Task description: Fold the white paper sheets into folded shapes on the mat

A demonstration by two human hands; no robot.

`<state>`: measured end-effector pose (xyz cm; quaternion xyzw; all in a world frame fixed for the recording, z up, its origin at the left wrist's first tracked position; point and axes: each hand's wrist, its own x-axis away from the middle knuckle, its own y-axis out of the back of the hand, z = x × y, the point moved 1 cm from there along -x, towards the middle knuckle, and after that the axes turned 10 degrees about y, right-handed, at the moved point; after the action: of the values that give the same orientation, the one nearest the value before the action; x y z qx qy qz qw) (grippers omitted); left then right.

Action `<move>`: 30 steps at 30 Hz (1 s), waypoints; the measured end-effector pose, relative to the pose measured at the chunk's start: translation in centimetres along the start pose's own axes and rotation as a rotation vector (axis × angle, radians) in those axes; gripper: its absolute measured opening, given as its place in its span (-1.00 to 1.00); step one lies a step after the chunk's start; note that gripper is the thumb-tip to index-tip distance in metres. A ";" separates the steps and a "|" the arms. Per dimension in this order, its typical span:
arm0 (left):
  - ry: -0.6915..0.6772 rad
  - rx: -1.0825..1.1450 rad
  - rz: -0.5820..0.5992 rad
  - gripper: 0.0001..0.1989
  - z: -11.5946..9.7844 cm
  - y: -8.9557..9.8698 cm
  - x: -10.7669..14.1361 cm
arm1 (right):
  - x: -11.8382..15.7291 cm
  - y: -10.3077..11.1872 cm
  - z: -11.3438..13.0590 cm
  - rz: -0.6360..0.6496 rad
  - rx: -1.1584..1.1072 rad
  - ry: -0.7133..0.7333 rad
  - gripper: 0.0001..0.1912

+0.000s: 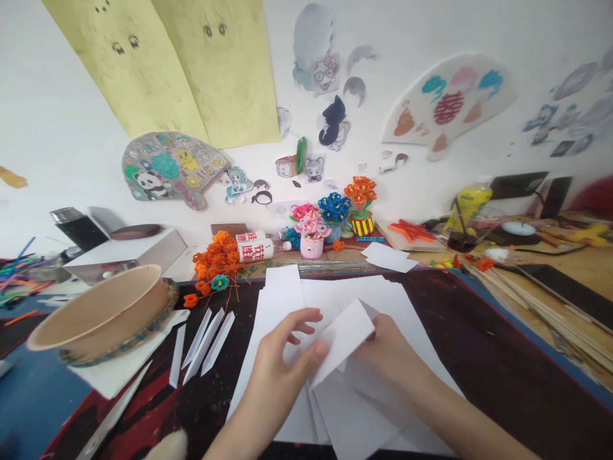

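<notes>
A small folded piece of white paper (pixel 345 335) is tilted up above the other sheets. My right hand (pixel 390 354) grips it from the right, with some fingers hidden behind it. On its left side, the thumb of my left hand (pixel 287 358) touches or overlaps the paper's edge. The other fingers of that hand are bent and stand apart from the thumb. Beneath both hands lie several white paper sheets (pixel 268 345). More loose white paper (pixel 352 421) sits under my wrists, partly covered.
Folded paper strips (pixel 205 345), scissors (pixel 115 409) and a tan bowl (pixel 100 306) are at the left. Behind are orange craft flowers (pixel 218 259), a bottle (pixel 258 248) and a pink flower pot (pixel 311 247). Thin wooden sticks (pixel 541 313) and a yellow bottle (pixel 467 204) stand right.
</notes>
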<state>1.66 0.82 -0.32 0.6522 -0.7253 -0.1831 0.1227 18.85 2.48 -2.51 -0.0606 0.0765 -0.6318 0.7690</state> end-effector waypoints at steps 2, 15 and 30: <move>0.013 -0.106 -0.022 -0.85 0.1 -0.4 0.1 | 0.2 -0.3 -0.2 0.044 0.063 0.021 -0.84; 0.136 -0.073 -0.140 -0.73 0.2 -0.1 0.2 | -0.4 1.5 1.5 0.322 0.051 0.038 -0.50; -0.089 -0.363 0.032 -0.85 -0.4 -1.4 1.2 | -0.3 1.0 0.5 0.275 0.488 0.197 -0.87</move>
<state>2.94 -0.50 -0.60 0.5990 -0.6953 -0.3377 0.2091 19.84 2.97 -2.19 0.1987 0.0043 -0.5242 0.8281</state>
